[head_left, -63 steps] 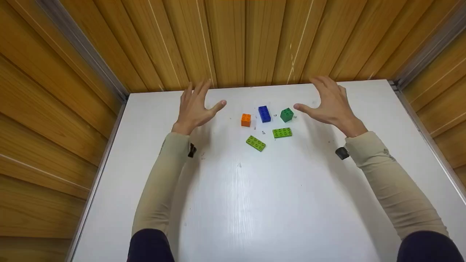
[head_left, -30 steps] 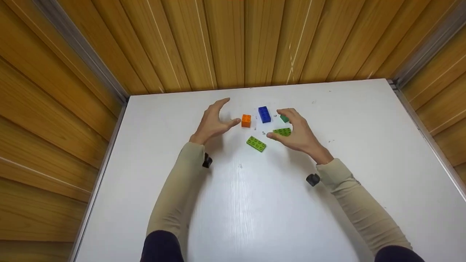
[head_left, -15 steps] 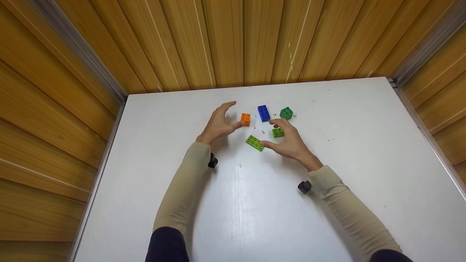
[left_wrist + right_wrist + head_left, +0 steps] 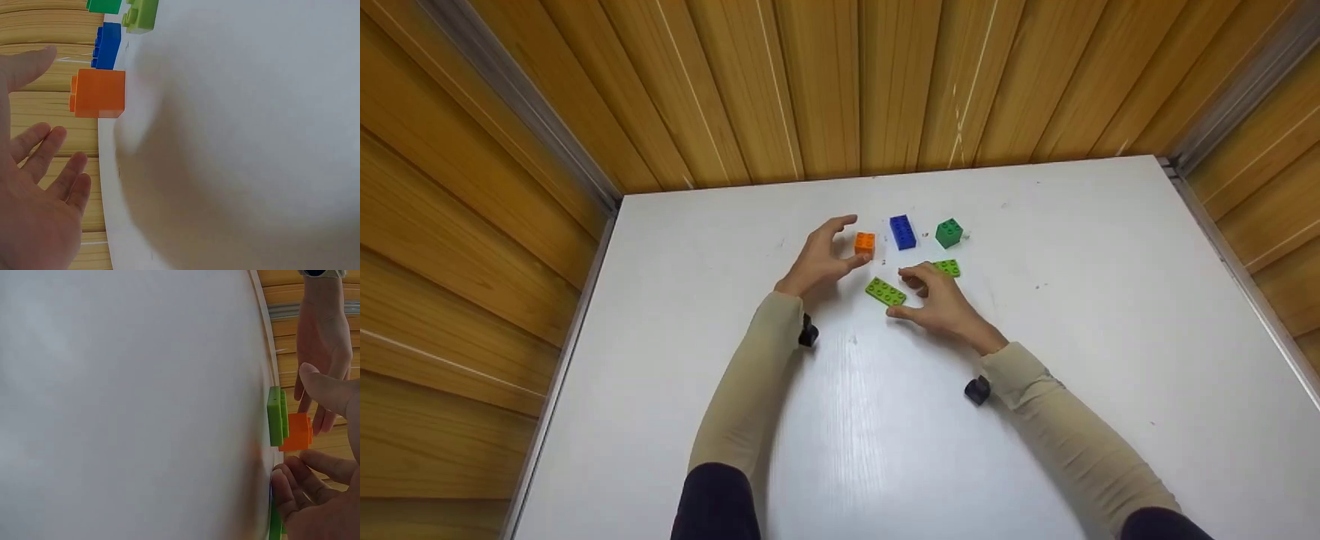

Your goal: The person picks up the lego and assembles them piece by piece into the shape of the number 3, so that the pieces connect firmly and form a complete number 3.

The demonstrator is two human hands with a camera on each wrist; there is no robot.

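Wood-panelled walls (image 4: 829,82) stand round the white counter (image 4: 652,315) on my feed. The lime brick (image 4: 884,291) lies towards its far side, now between the right hand's (image 4: 945,304) parted thumb and fingers; that hand has swung in from two o'clock to three. I can't tell whether it touches. At eleven from that brick is the orange brick (image 4: 865,240); the left hand (image 4: 816,262) has closed in beside it, thumb and fingers apart. The blue brick (image 4: 903,232) at half past twelve, green brick (image 4: 949,234) at half past one and second lime brick (image 4: 947,267) at two haven't shifted. I judge both hands within reach, gripping nothing.
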